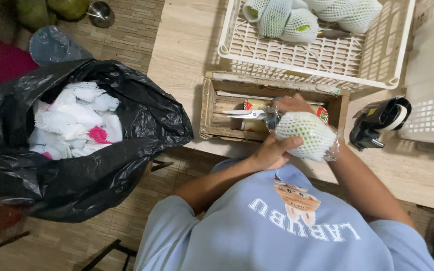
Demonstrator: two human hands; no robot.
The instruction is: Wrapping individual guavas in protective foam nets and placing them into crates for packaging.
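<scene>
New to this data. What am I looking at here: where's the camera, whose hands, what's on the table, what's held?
There is one picture, from a camera worn on a person's head, looking down past their light blue shirt. No machine is involved, only two bare hands. The left hand grips a green fruit wrapped in white foam netting with clear film around it. The right hand holds scissors over a small wooden crate. The wooden table also carries a white plastic basket with more netted fruit, and a black tape dispenser. On the left, a black bin bag holds discarded white netting.
</scene>
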